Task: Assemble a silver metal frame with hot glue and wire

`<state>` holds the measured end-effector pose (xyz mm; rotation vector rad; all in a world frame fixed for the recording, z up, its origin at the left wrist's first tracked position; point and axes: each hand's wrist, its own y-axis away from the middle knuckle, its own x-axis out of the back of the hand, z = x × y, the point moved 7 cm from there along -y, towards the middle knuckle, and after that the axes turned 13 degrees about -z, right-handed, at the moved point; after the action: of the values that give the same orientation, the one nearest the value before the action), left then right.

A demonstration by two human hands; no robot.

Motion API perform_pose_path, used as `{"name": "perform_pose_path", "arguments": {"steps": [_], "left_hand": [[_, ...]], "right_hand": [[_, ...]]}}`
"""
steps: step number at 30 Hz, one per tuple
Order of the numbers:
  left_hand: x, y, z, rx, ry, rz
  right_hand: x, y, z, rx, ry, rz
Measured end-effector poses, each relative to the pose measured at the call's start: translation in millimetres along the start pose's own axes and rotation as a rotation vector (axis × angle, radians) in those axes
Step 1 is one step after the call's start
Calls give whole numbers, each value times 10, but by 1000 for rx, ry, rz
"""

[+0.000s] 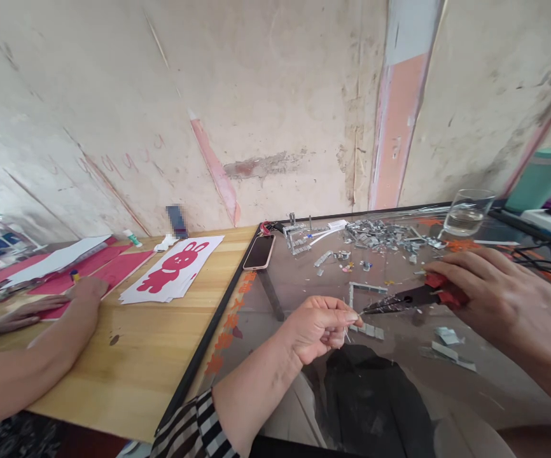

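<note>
My left hand point(320, 327) pinches a thin wire-like piece between thumb and forefinger; its exact kind is too small to make out. Wrapped around the red handles of a pair of needle-nose pliers point(406, 299) is my right hand point(499, 299). The pliers point left, and their jaw tips meet the small piece at my left fingertips. Just behind lies a grey strip frame point(368, 288) of small flat metal-looking segments. Several loose grey pieces point(447, 337) rest below the pliers. A larger heap of grey scraps point(385, 235) spreads farther back on the dark glassy tabletop.
A phone point(259, 252) lies at the dark table's left edge. A glass of water point(469, 213), a green container point(543, 181) and black cables point(543, 254) stand at the right. On the wooden table, a co-worker's hands point(87, 292) rest near red paper and a rabbit cutout point(170, 267).
</note>
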<state>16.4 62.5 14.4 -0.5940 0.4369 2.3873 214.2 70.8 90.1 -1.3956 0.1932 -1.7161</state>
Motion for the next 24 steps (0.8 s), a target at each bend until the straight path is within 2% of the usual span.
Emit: {"name": "perform_pose_path", "arguments": {"steps": [6,12,18,24], "left_hand": [[25,0,96,-109,-258,34],[35,9,126,-110,-424,47],[67,14,133,-96,-457,94],[61,16,131,-103,-454,77]], "right_hand": [[44,-32,9,-82,1,6],[0,-31,29,-63,8,11],[-16,-3,105,-88,-18,36],[9,-11,69,-94,-3,17]]}}
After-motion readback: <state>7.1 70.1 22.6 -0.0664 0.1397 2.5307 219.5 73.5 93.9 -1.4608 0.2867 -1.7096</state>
